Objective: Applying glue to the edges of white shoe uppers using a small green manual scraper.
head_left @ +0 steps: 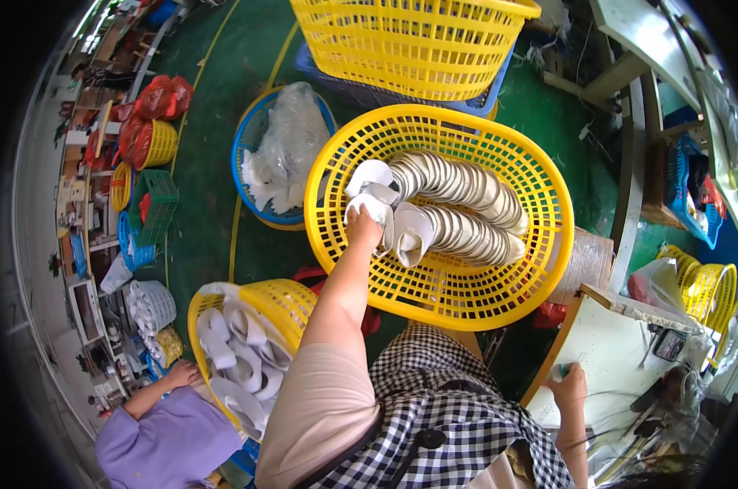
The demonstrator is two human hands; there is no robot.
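My left hand (364,231) reaches into a large yellow oval basket (459,314), its fingers closed on a white curved piece (372,209). Beside it inside the basket are a loose white curved piece (371,175) and another with an open hollow (412,234). Two long rows of nested cup-shaped off-white pieces (467,189) run from there toward the basket's right end. Off to the right, my right hand (571,385) is at the edge of a pale worktable (605,350), fingers curled. A small greenish bit shows at its fingertips, too small to name.
A tilted yellow basket (283,306) of white curved pieces (243,359) stands at lower left, by a person in a purple top (173,436). A blue-rimmed basket (240,163) holds clear plastic (291,122). Another yellow basket (418,49) stands beyond mine.
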